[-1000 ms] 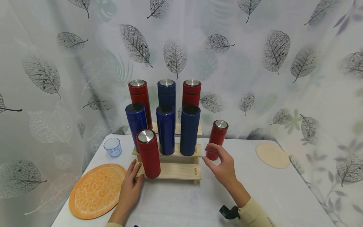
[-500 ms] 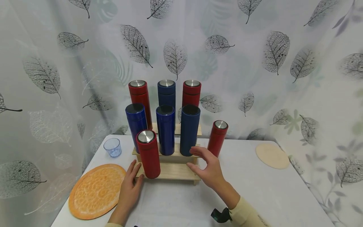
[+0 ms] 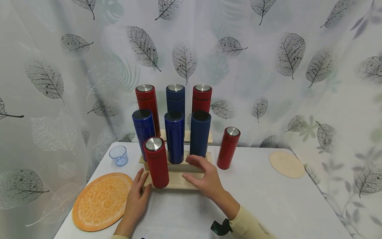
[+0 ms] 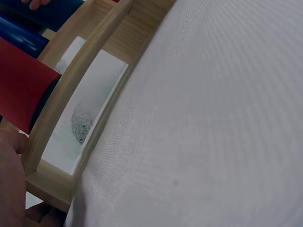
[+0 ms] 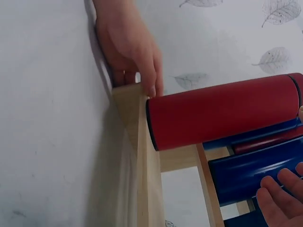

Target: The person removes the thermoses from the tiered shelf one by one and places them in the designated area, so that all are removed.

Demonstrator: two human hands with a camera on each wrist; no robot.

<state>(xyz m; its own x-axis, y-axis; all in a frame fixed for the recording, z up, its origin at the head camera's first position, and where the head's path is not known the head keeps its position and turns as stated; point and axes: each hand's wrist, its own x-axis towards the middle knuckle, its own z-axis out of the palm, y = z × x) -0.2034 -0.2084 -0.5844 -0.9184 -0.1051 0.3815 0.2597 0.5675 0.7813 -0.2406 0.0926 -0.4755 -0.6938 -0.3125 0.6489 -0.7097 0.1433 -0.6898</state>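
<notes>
A three-tier wooden rack (image 3: 185,181) carries red and blue vacuum flasks. At the left end of its lowest shelf, my left hand (image 3: 138,198) grips the wood, with the thumb on top and other fingers lower in the right wrist view. Beside that hand stands a red flask (image 3: 156,164) with a steel lid. Three blue flasks (image 3: 174,137) fill the middle tier. My right hand (image 3: 207,177) hovers by the right half of the bottom shelf, thumb and fingers apart, holding nothing. It covers the base of the right blue flask (image 3: 200,134) in the head view.
Another red flask (image 3: 228,147) stands on the white table right of the rack. Red and blue flasks (image 3: 175,98) line the top tier. At left are a small blue glass (image 3: 118,156) and an orange round mat (image 3: 101,200); a beige round mat (image 3: 287,164) lies far right.
My right hand has moved left, from beside the lone red flask to the front of the rack's right half. My left hand and the flasks have stayed put.
</notes>
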